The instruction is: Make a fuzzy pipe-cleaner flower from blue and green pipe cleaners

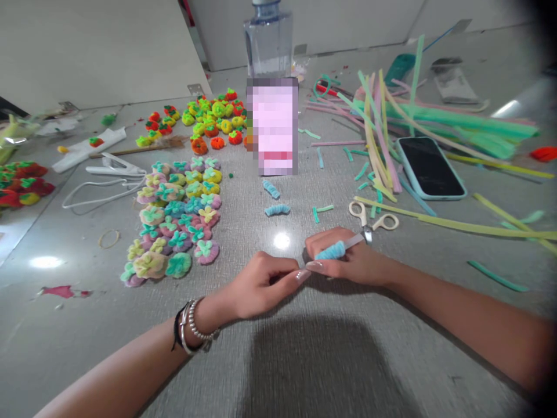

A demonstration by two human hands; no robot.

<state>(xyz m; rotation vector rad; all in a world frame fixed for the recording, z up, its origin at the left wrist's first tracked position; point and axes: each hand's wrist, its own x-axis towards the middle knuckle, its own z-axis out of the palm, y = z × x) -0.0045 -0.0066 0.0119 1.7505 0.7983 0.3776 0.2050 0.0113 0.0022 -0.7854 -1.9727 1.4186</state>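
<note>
My right hand (354, 264) is closed around a pale flat-ended stick (354, 241) with a light blue fuzzy pipe cleaner (331, 251) coiled about it. At its fingertips, my left hand (270, 281) is closed in a pinch, thumb against forefinger. What lies between those left fingers is hidden. White-handled scissors (368, 223) rest just beyond my right hand, their blades partly behind it. Two loose light blue coils, one a tilted coil (271, 188) and the other a level coil (277, 210), lie on the table ahead of my hands.
Rows of pastel fuzzy pumpkins (174, 220) sit at left, with orange and yellow ones (213, 116) behind. A pixelated upright panel (275, 125) stands before a clear bottle (268, 43). Right are a phone (430, 168), long pipe cleaners (452, 119) and short green offcuts (361, 170).
</note>
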